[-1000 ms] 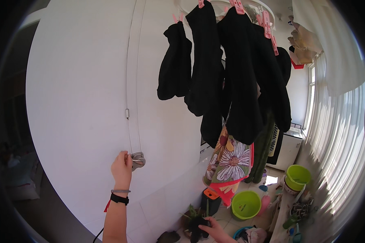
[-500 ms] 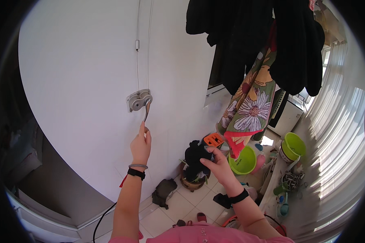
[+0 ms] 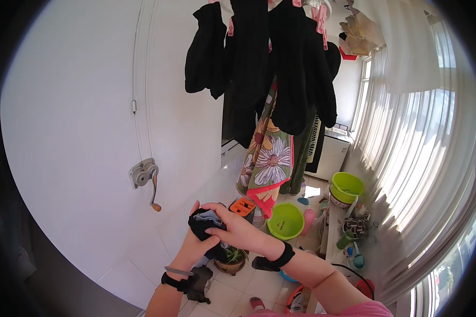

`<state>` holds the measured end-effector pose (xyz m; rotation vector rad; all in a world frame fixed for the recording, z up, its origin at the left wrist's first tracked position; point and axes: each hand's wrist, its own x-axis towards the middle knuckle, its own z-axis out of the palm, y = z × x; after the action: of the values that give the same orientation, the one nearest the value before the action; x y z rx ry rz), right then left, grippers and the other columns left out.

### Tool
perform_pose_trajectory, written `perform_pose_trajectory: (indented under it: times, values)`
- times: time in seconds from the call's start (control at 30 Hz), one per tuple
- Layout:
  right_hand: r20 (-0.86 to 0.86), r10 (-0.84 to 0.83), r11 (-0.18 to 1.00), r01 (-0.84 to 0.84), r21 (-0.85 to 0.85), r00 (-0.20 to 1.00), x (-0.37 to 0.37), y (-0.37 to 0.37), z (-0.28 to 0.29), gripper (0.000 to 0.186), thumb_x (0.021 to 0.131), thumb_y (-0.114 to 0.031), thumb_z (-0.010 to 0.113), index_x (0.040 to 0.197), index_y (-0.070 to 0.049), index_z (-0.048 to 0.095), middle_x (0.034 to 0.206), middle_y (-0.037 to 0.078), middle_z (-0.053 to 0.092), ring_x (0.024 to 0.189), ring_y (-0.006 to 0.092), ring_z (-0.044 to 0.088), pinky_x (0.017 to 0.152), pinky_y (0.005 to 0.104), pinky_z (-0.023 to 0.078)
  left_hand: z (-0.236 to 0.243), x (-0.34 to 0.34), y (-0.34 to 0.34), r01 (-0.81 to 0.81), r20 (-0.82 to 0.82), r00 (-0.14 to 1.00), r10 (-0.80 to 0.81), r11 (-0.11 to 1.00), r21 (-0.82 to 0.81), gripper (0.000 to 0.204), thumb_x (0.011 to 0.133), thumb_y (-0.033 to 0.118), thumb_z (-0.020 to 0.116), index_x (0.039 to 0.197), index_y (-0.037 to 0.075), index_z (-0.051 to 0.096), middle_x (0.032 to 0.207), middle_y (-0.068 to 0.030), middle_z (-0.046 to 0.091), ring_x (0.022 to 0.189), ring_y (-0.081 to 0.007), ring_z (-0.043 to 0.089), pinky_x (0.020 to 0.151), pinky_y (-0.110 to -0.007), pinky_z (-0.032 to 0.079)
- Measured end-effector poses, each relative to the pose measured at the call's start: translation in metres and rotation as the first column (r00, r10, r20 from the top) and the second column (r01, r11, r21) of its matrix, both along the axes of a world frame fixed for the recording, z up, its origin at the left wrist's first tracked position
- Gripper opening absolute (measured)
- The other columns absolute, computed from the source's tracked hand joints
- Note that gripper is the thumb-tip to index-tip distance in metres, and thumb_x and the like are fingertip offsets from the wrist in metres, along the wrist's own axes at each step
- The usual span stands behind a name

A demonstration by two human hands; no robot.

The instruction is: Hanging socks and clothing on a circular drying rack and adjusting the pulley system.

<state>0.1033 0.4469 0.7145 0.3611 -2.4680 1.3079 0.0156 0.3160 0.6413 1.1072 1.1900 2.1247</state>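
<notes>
"One black cloth bundle, then. What has hold of it?"

"The left hand and the right hand together. The left is wrapped round it from the lower left, thumb reaching across; the right grips it from the other side, fingers curled over the top."

"All black?"

"Apart from a grey-blue patch in the folds near the top. More black cloth dangles below, in front of the potted plant; whether it's the same piece, I can't tell."

"Where does that put the bundle?"

"Up in the air before the person, lower than the hanging black socks and left of a green basin on the floor. Just beyond the hands is a bin with an orange top."

"What holds the socks up?"

"Pink clips. A floral towel with a red border hangs lower down among them."

"And on the wall?"

"A grey metal winder, its crank pointing downward, two thin cords running up from it. It sits above and left of the hands, apart from them."

"Over on the right?"

"A second green basin, and a pale curtain lit by the sun."
</notes>
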Motion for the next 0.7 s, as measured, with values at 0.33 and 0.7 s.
perform_pose_trajectory:
  times: [0.33,0.7]
  values:
    - [-0.137,0.007,0.984,0.018,0.180,0.991,0.028,0.023,0.043,0.040,0.079,-0.002,0.064,0.118,-0.007,0.053,0.108,0.010,0.057,0.100,0.0219,0.058,0.086,0.0307,0.046,0.046,0.034,0.018,-0.045,-0.090,0.995,0.045,0.999,0.006,0.095,0.074,0.021,0.081,0.146,0.005,0.021,0.125,-0.0108,0.051,0.110,-0.0190,0.054,0.092,-0.031,0.046]
    - [-0.483,0.121,0.938,0.059,0.340,0.867,0.093,0.064,0.126,0.026,0.082,-0.015,0.069,0.105,-0.003,0.063,0.095,0.012,0.065,0.084,0.0278,0.061,0.075,0.0347,0.049,0.130,0.068,0.038,-0.092,-0.203,0.979,0.022,0.936,-0.340,0.042,0.080,0.017,0.075,0.115,0.003,0.056,0.105,-0.0025,0.062,0.096,-0.0118,0.059,0.084,-0.028,0.048]
